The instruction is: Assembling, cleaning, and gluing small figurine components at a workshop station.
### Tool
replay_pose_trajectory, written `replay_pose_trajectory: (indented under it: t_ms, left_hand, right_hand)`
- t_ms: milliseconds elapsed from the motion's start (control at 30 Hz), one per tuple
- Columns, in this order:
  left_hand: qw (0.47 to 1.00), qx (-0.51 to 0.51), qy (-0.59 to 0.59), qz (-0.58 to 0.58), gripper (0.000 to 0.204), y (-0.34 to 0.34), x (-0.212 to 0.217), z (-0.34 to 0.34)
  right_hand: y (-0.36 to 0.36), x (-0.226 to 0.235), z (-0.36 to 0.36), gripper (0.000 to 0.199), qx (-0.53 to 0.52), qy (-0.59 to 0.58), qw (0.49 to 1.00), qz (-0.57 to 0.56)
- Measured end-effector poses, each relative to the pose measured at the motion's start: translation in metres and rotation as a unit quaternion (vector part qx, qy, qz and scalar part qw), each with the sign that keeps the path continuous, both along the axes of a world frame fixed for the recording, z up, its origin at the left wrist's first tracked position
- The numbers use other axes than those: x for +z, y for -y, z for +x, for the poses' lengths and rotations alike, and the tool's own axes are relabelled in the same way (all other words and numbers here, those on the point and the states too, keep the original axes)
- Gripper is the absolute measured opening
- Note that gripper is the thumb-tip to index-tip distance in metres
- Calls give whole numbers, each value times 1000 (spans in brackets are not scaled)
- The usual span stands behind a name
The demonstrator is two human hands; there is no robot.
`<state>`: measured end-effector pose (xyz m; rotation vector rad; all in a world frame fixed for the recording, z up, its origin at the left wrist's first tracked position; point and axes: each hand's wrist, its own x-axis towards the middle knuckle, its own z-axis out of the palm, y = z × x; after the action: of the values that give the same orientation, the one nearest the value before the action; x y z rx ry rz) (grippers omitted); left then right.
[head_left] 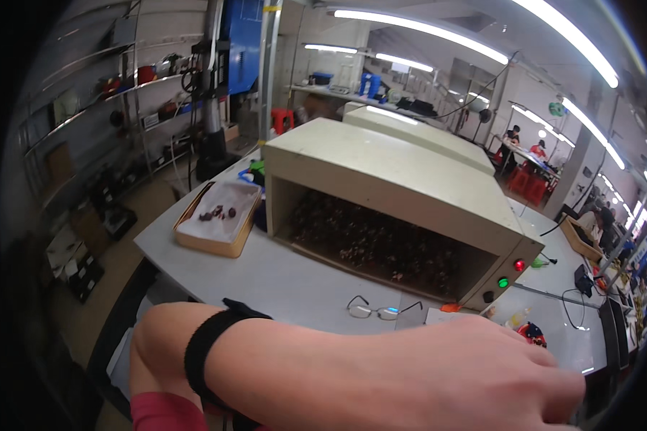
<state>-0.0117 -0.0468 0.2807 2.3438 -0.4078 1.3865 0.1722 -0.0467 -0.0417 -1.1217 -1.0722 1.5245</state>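
My left arm reaches across the lower part of the view, close to the camera, with a black band (210, 352) around it. The back of my left hand (482, 373) faces up at the lower right; its knuckles are bent, but the fingertips are hidden, so what it holds, if anything, does not show. Just beyond the forearm lie wire-rimmed glasses (373, 313) on the white table (266, 287). Past the hand sits a small red-and-dark item (532, 335), partly covered. My right hand is out of view.
A cream metal box (388, 158) with an open front stands mid-table, dark small pieces (366, 244) inside. Red and green buttons (502, 283) are on its right. A lined tray (219, 215) with dark red clumps sits left. Shelves (86, 108) line the far left; people work far right.
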Motion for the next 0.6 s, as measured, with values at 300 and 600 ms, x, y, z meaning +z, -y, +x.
replay_pose_trajectory:
  t_ms: [300, 600]
  left_hand:
    - [982, 29, -186, 21, 16, 8, -30, -25]
    - [947, 128, 251, 152, 6, 11, -4, 60]
  right_hand:
    - [6, -10, 3, 28, -2, -56, 990, 127]
    - [12, 23, 7, 30, 2, 38, 990, 132]
